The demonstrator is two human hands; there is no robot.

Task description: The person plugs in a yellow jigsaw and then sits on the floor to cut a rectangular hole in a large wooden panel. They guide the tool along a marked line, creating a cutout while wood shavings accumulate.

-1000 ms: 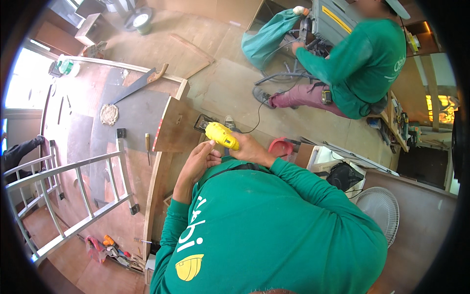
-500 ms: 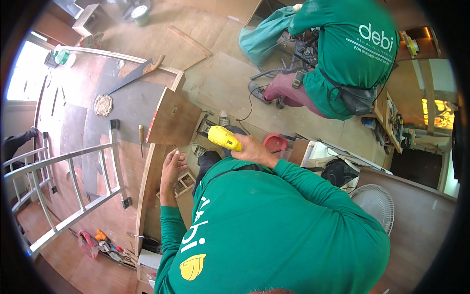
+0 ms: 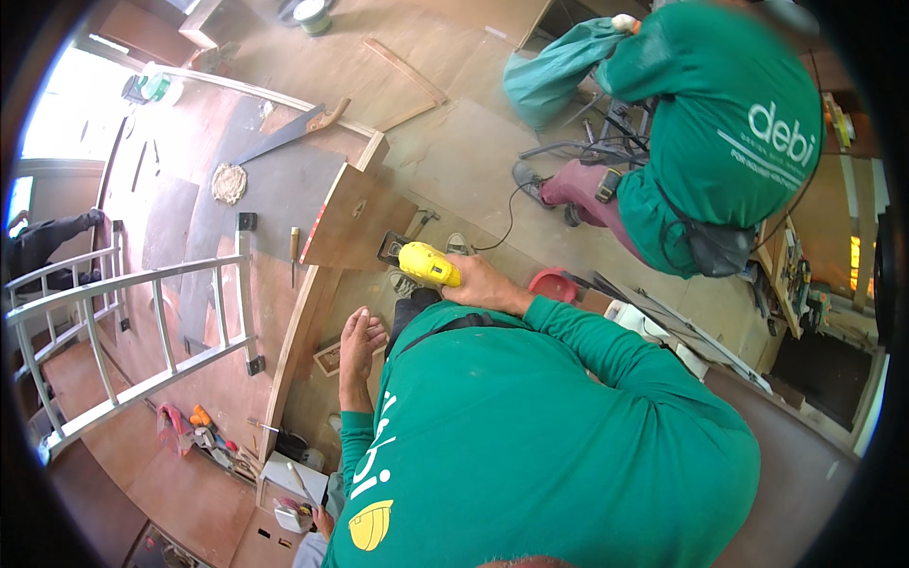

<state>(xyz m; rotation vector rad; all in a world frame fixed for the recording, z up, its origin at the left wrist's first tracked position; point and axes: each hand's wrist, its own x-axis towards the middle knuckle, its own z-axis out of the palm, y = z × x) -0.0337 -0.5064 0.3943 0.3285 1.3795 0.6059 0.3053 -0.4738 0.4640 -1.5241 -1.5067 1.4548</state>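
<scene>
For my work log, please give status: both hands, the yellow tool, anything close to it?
Right hand holding yellow tool. Left hand apart from it, partly curled, no held item visible. Wooden panel close to tool's left; contact unclear.

Yellow handheld power tool (image 3: 428,262), rounded bulky housing, small dark patch on the side near the grip; working end too small to make out. Held in the right hand (image 3: 483,286) just ahead of the wearer's torso, body aslant, blunt front toward the upper left, rear within the grasp.
</scene>
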